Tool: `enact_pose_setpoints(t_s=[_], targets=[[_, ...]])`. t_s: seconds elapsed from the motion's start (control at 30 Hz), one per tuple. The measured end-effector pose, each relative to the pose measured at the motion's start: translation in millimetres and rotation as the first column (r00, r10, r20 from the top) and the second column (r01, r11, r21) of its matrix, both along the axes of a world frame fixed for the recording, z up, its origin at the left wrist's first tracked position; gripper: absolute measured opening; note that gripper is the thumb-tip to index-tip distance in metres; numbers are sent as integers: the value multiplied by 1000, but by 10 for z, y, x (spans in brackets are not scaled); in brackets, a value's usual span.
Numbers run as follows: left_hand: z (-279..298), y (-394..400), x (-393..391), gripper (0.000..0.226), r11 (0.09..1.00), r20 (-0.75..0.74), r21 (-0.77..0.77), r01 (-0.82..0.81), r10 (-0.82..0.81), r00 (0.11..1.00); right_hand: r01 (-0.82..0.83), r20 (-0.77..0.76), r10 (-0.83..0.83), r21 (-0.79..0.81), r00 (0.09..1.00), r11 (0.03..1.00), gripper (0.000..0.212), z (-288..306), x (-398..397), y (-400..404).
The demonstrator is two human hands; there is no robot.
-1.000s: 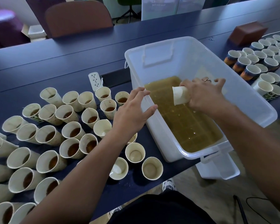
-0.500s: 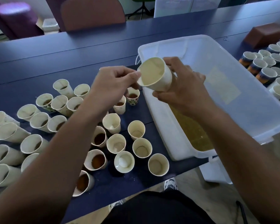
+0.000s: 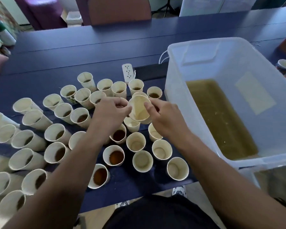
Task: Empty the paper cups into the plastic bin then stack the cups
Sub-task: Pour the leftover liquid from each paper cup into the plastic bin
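Empty paper cup point(image 3: 139, 107) pinched between left hand point(image 3: 110, 111) and right hand point(image 3: 163, 119), above cups point(image 3: 59, 134).

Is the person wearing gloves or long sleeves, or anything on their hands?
No gloves. Both forearms are bare as far as the picture shows, so no sleeves reach the left hand or the right hand. No watch or bracelet shows on either wrist, and no ring can be made out in this picture. Dark clothing shows at the bottom edge.

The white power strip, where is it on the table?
In the head view the white power strip lies at the far edge of the crowd of paper cups, just left of the plastic bin, beyond both hands.
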State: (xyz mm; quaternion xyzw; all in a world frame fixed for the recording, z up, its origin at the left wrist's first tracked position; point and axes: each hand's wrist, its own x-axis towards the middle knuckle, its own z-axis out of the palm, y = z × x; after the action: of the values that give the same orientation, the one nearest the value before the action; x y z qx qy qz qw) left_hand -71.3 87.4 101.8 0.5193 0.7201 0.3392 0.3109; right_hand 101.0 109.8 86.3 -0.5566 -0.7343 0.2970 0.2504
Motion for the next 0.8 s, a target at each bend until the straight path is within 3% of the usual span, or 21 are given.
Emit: enact_pose_setpoints(t_s=[0.13, 0.37, 0.6, 0.8], targets=[[-102, -14, 5, 16, 1000, 116, 5, 2, -2, 993, 162, 0, -162, 3, 987, 987, 42, -337, 14, 159], [-197, 147, -185, 9, 1000, 1, 6, -24, 24, 1000, 422, -32, -426, -79, 904, 903, 38, -761, -84, 464], [-323, 332, -296, 7, 999, -58, -39, -5, 2, 998, 513, 132, -496, -277, 858, 813, 40, -1085, -109, 681], [-451, 571, -278, 14, 993, -154, -112, 40, -57, 986, 509, 244, -447, -398, 861, 763, 48, -1203, -85, 774]])
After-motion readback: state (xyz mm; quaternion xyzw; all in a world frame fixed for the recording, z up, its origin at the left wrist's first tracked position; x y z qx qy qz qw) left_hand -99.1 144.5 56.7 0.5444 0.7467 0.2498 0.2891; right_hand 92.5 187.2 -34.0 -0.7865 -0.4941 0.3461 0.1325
